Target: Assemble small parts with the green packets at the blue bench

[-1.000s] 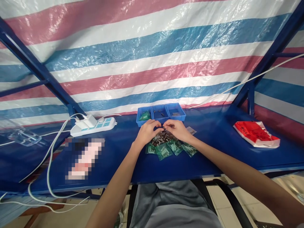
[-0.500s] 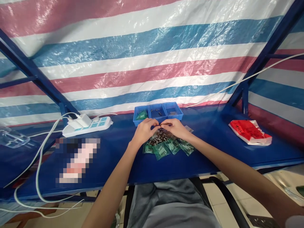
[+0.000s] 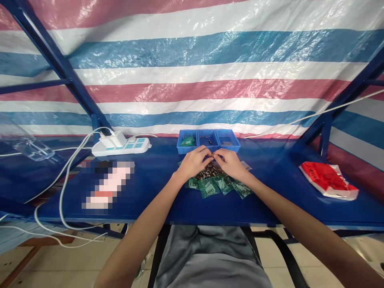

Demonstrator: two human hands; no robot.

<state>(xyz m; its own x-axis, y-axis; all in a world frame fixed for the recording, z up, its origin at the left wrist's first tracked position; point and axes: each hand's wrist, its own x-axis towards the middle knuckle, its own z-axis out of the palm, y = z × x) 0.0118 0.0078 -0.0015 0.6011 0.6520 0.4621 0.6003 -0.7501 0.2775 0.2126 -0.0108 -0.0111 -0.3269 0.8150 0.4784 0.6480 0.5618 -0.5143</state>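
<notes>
My left hand (image 3: 194, 162) and my right hand (image 3: 230, 164) meet above a heap of small brownish metal parts (image 3: 207, 172). Thumbs and fingertips are pinched around one small metal part (image 3: 213, 155), held between both hands; its exact kind is too small to tell. Several green clear-fronted packets (image 3: 209, 188) holding light slender pieces fan out on the near side of the heap. Just beyond my fingers stands a blue three-compartment tray (image 3: 208, 150), with a green packet (image 3: 188, 140) in its left compartment and a few tiny pieces in the others.
A white power strip (image 3: 121, 149) with plugged-in adapters lies at the left of the blue table (image 3: 150, 192), its cables looping over the edge. Towards the right sits a red and white package (image 3: 328, 180). Striped sheeting (image 3: 210, 72) hangs behind, between blue frame posts.
The head view has turned slightly, so the scene appears shifted right. Both hands remain pinched together over the heap, and the small part shows more clearly between the fingertips.
</notes>
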